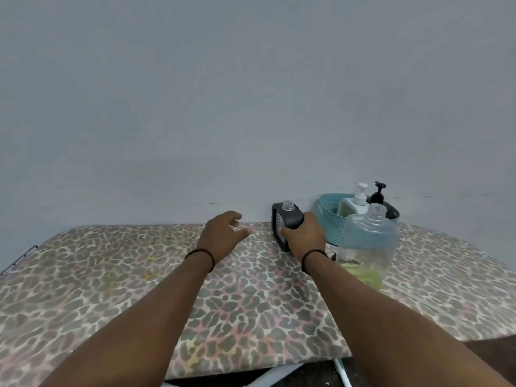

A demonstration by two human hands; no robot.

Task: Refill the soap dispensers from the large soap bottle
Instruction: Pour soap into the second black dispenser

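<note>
Table layout, far right cluster
We see dispenser (287, 226) left of basket (329, 216); large bottle (367, 241) near side of basket; two pump bottles (360, 195) in basket.

The right hand (304, 236) covers much of the black dispenser (285, 225). The basket (329, 216) hides the lower parts of two pump bottles (360, 201); the big bottle (367, 244) covers its right side.
</note>
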